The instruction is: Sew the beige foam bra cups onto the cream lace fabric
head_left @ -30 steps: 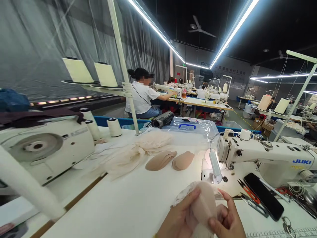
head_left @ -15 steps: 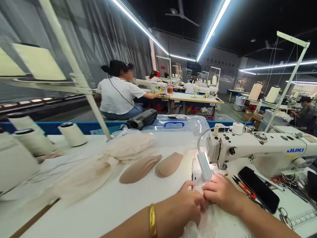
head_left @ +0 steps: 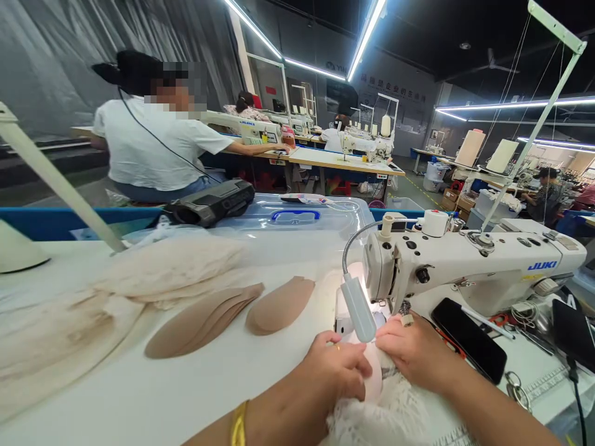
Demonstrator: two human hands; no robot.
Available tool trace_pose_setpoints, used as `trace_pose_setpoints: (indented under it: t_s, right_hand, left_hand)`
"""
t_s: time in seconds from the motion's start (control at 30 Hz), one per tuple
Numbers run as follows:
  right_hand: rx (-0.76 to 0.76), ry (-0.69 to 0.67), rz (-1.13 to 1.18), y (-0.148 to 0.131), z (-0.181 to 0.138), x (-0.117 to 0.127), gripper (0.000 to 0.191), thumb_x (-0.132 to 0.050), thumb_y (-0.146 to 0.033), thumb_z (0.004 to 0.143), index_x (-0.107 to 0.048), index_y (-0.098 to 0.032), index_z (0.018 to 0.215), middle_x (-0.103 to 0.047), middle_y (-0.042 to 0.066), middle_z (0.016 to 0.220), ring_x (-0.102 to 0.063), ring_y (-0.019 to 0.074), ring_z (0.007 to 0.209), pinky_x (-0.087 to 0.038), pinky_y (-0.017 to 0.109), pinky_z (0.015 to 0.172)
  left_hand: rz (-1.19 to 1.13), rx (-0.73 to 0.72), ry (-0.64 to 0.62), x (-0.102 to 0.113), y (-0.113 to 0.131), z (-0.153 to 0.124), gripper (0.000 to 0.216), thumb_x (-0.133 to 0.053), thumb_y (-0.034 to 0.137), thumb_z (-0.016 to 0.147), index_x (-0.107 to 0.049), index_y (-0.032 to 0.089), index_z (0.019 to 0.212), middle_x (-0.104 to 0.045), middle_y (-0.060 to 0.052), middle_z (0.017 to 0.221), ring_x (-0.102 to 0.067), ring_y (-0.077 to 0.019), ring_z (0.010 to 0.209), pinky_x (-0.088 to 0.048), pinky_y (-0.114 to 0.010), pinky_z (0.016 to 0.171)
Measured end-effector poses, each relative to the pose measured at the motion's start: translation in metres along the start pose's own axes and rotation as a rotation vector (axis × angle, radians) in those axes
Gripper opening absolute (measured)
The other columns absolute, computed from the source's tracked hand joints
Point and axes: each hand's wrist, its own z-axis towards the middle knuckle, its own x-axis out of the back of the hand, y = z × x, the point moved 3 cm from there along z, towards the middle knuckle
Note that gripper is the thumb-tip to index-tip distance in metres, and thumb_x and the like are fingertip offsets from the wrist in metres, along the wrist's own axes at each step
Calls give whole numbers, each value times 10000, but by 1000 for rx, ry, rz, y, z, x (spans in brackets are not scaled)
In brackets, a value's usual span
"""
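Observation:
My left hand and my right hand press down on a piece of pale lace fabric with a beige cup, just in front of the needle area of a white JUKI sewing machine. Both hands have their fingers curled onto the fabric, close together. The machine's small gooseneck lamp hangs right above my fingers and hides the fingertips. Two stacks of tan foam cups lie on the white table to the left of my hands.
A black phone and red snips lie right of the machine. Heaps of beige lace cover the table's left. A clear plastic box with a blue handle stands behind. A person in a white shirt sews at the neighbouring table.
My hands have carried the lace piece forward from near my body to the machine's needle area and laid it flat. My head turned right and closer.

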Motion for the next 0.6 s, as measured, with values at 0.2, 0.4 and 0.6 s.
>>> trace_pose_setpoints:
  t_s: [0.2, 0.4, 0.6]
  right_hand:
    - [-59, 26, -140, 3, -4, -4, 245, -555, 13, 881, -606, -218, 816, -688, -13, 826, -442, 188, 736, -335, 316, 730]
    - [-59, 26, -129, 3, -6, -4, 240, -564, 17, 876, -620, -216, 860, -717, -8, 872, -444, 195, 740, -348, 328, 759]
    - [-50, 17, -133, 0, -4, 1, 249, -546, 21, 873, -582, -215, 803, -691, 5, 859, -458, 199, 756, -348, 323, 747]
  left_hand:
    - [-18, 2, 3, 1, -6, 2, 284, -718, 158, 626, -813, 362, 800, -836, 3, 1050, -665, -269, 817, -432, -445, 1052]
    - [12, 34, -32, 3, -1, 3, 243, -701, 189, 656, -813, 345, 805, -826, -6, 1063, -682, -295, 898, -426, -457, 1055]
    - [42, 51, -135, 7, 14, 9, 239, -684, 148, 655, -804, 310, 783, -821, -25, 1053, -705, -271, 872, -417, -446, 1056]
